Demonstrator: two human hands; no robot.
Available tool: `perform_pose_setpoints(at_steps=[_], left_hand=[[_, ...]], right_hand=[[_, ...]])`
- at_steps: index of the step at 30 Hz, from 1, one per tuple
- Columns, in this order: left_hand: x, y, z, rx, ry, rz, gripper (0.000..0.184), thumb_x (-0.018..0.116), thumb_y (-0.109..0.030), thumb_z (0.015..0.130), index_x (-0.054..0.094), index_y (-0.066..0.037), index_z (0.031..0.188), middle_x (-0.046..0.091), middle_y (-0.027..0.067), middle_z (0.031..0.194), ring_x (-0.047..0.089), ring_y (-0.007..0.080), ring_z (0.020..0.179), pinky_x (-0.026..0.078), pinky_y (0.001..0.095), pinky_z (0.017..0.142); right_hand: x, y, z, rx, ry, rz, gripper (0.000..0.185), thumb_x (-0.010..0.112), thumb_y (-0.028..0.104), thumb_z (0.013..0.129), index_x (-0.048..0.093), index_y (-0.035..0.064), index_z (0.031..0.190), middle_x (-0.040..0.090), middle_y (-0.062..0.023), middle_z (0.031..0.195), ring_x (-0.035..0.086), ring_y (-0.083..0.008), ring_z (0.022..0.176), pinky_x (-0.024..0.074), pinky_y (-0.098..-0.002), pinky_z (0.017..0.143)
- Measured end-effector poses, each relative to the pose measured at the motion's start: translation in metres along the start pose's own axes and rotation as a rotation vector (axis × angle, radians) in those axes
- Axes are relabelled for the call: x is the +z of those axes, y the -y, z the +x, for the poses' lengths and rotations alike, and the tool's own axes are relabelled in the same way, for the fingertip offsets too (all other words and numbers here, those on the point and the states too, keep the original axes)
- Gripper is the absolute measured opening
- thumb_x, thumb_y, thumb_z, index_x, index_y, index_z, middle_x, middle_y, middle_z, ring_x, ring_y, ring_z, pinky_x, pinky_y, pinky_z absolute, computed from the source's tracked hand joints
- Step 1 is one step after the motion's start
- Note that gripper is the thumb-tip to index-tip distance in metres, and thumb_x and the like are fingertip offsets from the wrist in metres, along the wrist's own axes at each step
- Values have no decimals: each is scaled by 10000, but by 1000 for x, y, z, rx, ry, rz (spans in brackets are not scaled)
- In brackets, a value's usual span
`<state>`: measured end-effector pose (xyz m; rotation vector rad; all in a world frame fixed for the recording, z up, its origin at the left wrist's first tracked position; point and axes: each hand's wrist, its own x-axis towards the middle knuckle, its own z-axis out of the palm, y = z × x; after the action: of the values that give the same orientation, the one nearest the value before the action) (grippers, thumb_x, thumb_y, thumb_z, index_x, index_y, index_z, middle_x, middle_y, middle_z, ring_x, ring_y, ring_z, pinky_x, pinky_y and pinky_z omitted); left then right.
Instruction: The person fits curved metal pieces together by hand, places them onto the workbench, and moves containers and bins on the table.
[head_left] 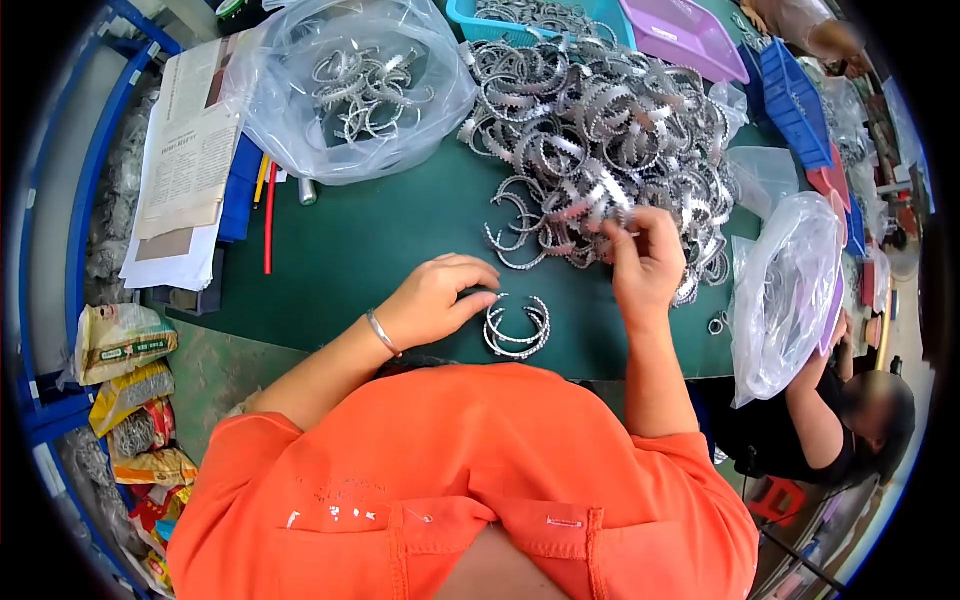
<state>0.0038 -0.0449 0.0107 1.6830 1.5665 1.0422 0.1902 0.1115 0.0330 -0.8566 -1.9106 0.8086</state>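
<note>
A large heap of silvery open metal rings (640, 130) with notched edges covers the green table's upper right. At the heap's lower edge is my right hand (645, 260), its thumb and fingertips closed together at the rings; whatever lies between them is too small to make out. My left hand (440, 300) rests near the table's front edge, fingers curved with a gap between thumb and forefinger, holding nothing. Just right of it, a few rings (518, 328) lie overlapped in front of my body. Loose rings (515, 225) spread from the heap's left side.
A clear bag (270, 110) with more rings stands upper left, beside papers (190, 150) and a red stick (269, 225). Behind the heap are a turquoise tray (610, 22) and a purple tray (690, 38). Another plastic bag (785, 300) lies right, near a seated person (820, 420).
</note>
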Motion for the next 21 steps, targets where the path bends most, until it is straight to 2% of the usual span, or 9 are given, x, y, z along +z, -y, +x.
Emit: perform_pose_setpoints(at_steps=[1,3,4,10,12,14,16,17,21], left_hand=[[0,1,-1,-21,-5,3,126,625,-94,775,619,-9,868,633,95,972,591,253,882,470,325,749],[2,1,1,-37,-4,-6,131,633,-93,767,618,-8,866,634,93,978,591,248,882,469,322,735],[2,2,2,2,2,36,135,635,-91,766,620,-6,870,634,95,972,590,247,883,472,322,720],[3,-4,1,-38,-20,-43,133,622,-57,771,619,-6,894,624,107,965,601,207,824,481,278,682],[2,-11,4,-146,-139,-214,149,618,-28,775,615,0,921,609,94,957,599,155,800,476,245,664],[-2,-13,3,-124,-150,-194,265,612,-15,790,567,10,1050,568,93,1028,574,121,821,465,227,672],[-1,-22,7,-125,-443,-595,407,599,-8,804,471,12,1190,519,104,1113,548,113,823,457,221,679],[-7,-21,7,-57,-429,-631,524,631,-41,800,383,34,1255,451,130,1159,549,111,839,462,216,672],[-21,-32,2,-86,-442,-681,371,598,-31,829,480,47,1171,547,100,1032,553,85,768,466,201,658]], right_hand=[[-2,3,1,2,4,-5,133,619,-85,716,558,-13,811,552,-62,757,532,-117,597,429,-223,518],[-13,19,7,366,46,348,140,600,-85,752,539,-12,854,562,-42,766,552,-93,621,447,-205,542],[-16,10,10,187,-26,372,146,577,-84,779,523,-11,893,575,-34,775,573,-85,652,463,-198,563],[4,20,14,322,80,398,127,572,-72,788,534,-30,902,588,-54,755,577,-92,635,475,-201,578],[11,28,17,252,31,595,121,574,-51,802,538,-31,916,591,-58,768,583,-101,648,487,-211,583],[17,43,16,231,68,716,123,573,-43,810,542,-37,929,598,-65,785,586,-107,655,496,-218,578],[18,47,14,368,271,747,138,573,-31,816,546,-48,951,603,-75,810,584,-108,666,502,-219,567],[21,49,10,390,322,807,171,584,-11,817,552,-52,980,606,-77,816,582,-108,664,495,-214,542],[24,49,-7,541,523,771,223,597,39,829,558,-43,1033,602,-47,808,557,-80,644,471,-201,523]])
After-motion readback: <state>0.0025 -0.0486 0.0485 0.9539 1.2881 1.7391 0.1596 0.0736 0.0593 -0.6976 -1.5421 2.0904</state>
